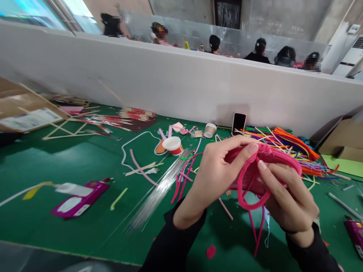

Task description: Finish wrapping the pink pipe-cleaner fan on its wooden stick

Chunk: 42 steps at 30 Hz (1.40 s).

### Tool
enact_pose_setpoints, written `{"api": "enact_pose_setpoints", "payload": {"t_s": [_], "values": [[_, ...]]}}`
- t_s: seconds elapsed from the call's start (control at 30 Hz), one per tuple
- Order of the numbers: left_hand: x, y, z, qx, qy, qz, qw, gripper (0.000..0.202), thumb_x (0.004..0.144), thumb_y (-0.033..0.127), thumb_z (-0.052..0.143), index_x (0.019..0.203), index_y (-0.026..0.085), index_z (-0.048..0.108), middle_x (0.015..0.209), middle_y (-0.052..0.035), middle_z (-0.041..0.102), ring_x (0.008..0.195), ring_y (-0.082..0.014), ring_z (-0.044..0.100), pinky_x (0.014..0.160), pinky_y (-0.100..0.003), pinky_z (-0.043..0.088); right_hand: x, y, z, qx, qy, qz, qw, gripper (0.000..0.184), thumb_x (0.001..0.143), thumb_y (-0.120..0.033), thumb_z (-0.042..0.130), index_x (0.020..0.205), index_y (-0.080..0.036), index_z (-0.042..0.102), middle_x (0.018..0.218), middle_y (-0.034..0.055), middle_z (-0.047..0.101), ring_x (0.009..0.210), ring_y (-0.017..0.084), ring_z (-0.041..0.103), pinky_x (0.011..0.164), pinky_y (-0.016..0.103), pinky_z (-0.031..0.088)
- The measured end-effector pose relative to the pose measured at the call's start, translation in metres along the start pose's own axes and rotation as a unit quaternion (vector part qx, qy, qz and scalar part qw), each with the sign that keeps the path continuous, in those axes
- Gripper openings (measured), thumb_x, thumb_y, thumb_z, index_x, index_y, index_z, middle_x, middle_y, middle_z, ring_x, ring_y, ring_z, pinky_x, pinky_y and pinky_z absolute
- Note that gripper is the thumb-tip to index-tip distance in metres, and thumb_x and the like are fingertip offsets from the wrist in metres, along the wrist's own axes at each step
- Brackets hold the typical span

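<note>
A pink piece made of fuzzy pipe cleaners (292, 160) is held up above the table between my two hands. My left hand (218, 173) grips its left side, thumb on top near a bent joint. The fingers of my right hand (292, 196) pinch a pink strand close to my left thumb. A loop of pipe cleaner (249, 207) curves down between the hands. Loose pink ends (256, 230) dangle below. The far side of the piece is partly covered by my fingers.
On the green table (93, 162) lie a bundle of clear thin rods (161, 192), a paper cup (173, 145), a purple box (81, 198) and a pile of coloured pipe cleaners (309, 151). A phone (238, 122) leans on the white partition (170, 83). Several people sit beyond.
</note>
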<state>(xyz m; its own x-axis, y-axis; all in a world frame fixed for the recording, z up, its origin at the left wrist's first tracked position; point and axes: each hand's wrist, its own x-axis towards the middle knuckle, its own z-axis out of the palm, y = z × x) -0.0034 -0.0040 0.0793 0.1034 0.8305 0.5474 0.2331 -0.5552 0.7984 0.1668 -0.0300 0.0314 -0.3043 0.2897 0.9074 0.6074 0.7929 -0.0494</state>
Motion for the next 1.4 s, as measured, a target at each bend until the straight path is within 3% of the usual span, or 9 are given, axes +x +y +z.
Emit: {"api": "enact_pose_setpoints", "payload": {"t_s": [0.13, 0.27, 0.43, 0.57, 0.67, 1.03, 1.13, 1.23, 1.4], "values": [[0.000, -0.001, 0.001, 0.004, 0.008, -0.003, 1.000, 0.017, 0.096, 0.030, 0.060, 0.090, 0.022, 0.075, 0.090, -0.0017, 0.080, 0.082, -0.0170, 0.074, 0.074, -0.025, 0.060, -0.005, 0.001, 0.005, -0.023, 0.021, 0.009, 0.999, 0.055, 0.092, -0.005, 0.059, 0.144, -0.021, 0.054, 0.115, 0.0111, 0.072, 0.101, 0.025, 0.071, 0.077, 0.038, 0.063], [0.000, -0.002, 0.001, 0.002, 0.011, -0.001, 1.000, 0.018, 0.096, 0.032, 0.060, 0.089, 0.022, 0.074, 0.089, -0.0011, 0.079, 0.082, -0.0163, 0.073, 0.074, -0.024, 0.059, -0.005, 0.000, 0.004, -0.029, 0.007, -0.007, 1.000, 0.055, 0.091, -0.001, 0.059, 0.144, -0.013, 0.053, 0.118, 0.0151, 0.069, 0.105, 0.026, 0.070, 0.083, 0.039, 0.063], [0.000, -0.003, 0.002, 0.006, 0.015, 0.002, 1.000, 0.018, 0.096, 0.031, 0.061, 0.090, 0.022, 0.075, 0.088, -0.0007, 0.079, 0.079, -0.0153, 0.073, 0.076, -0.024, 0.059, -0.008, 0.000, 0.001, -0.069, 0.033, 0.003, 0.997, 0.056, 0.090, -0.003, 0.063, 0.143, -0.016, 0.055, 0.113, 0.0114, 0.071, 0.101, 0.025, 0.071, 0.082, 0.040, 0.064], [0.000, -0.002, 0.003, 0.017, 0.016, 0.007, 1.000, 0.020, 0.096, 0.034, 0.060, 0.091, 0.023, 0.076, 0.087, -0.0010, 0.079, 0.077, -0.0166, 0.073, 0.073, -0.026, 0.060, -0.007, 0.000, 0.001, -0.057, 0.000, -0.011, 0.998, 0.057, 0.090, -0.001, 0.059, 0.146, -0.013, 0.052, 0.118, 0.0141, 0.070, 0.106, 0.027, 0.070, 0.086, 0.041, 0.064], [0.000, -0.001, 0.005, 0.023, 0.020, 0.011, 0.999, 0.018, 0.096, 0.032, 0.061, 0.091, 0.023, 0.075, 0.088, -0.0009, 0.080, 0.079, -0.0169, 0.073, 0.075, -0.026, 0.060, -0.005, 0.002, 0.004, -0.060, 0.016, -0.018, 0.998, 0.055, 0.092, -0.001, 0.056, 0.145, -0.013, 0.052, 0.118, 0.0148, 0.069, 0.108, 0.027, 0.069, 0.088, 0.041, 0.063], [-0.006, 0.002, 0.015, 0.066, 0.078, 0.036, 0.994, 0.013, 0.095, 0.026, 0.062, 0.088, 0.023, 0.073, 0.090, -0.0006, 0.079, 0.081, -0.0165, 0.073, 0.078, -0.027, 0.060, 0.004, -0.003, 0.014, -0.137, 0.061, 0.026, 0.988, 0.053, 0.093, -0.007, 0.059, 0.143, -0.025, 0.056, 0.109, 0.0080, 0.075, 0.093, 0.024, 0.073, 0.078, 0.039, 0.064], [-0.006, 0.003, 0.015, 0.064, 0.081, 0.039, 0.994, 0.011, 0.093, 0.025, 0.064, 0.086, 0.022, 0.071, 0.088, 0.0000, 0.079, 0.079, -0.0154, 0.072, 0.076, -0.026, 0.059, 0.007, -0.003, 0.006, -0.157, 0.059, 0.017, 0.986, 0.045, 0.091, -0.009, 0.064, 0.134, -0.024, 0.064, 0.109, 0.0068, 0.075, 0.089, 0.022, 0.074, 0.079, 0.037, 0.064], [-0.007, 0.001, 0.015, 0.060, 0.087, 0.030, 0.994, 0.011, 0.093, 0.026, 0.065, 0.085, 0.022, 0.071, 0.086, 0.0001, 0.078, 0.078, -0.0161, 0.072, 0.076, -0.028, 0.060, 0.011, -0.003, 0.002, -0.177, 0.077, -0.004, 0.981, 0.031, 0.085, -0.009, 0.074, 0.114, -0.017, 0.071, 0.095, 0.0055, 0.075, 0.080, 0.019, 0.074, 0.074, 0.033, 0.063], [-0.007, 0.000, 0.015, 0.055, 0.091, 0.020, 0.994, 0.012, 0.092, 0.028, 0.064, 0.083, 0.022, 0.069, 0.083, 0.0002, 0.077, 0.074, -0.0155, 0.071, 0.073, -0.028, 0.059, 0.017, -0.008, 0.008, -0.155, 0.086, 0.003, 0.984, 0.022, 0.079, -0.004, 0.077, 0.089, -0.018, 0.064, 0.073, 0.0015, 0.065, 0.073, 0.018, 0.071, 0.065, 0.029, 0.061]]}}
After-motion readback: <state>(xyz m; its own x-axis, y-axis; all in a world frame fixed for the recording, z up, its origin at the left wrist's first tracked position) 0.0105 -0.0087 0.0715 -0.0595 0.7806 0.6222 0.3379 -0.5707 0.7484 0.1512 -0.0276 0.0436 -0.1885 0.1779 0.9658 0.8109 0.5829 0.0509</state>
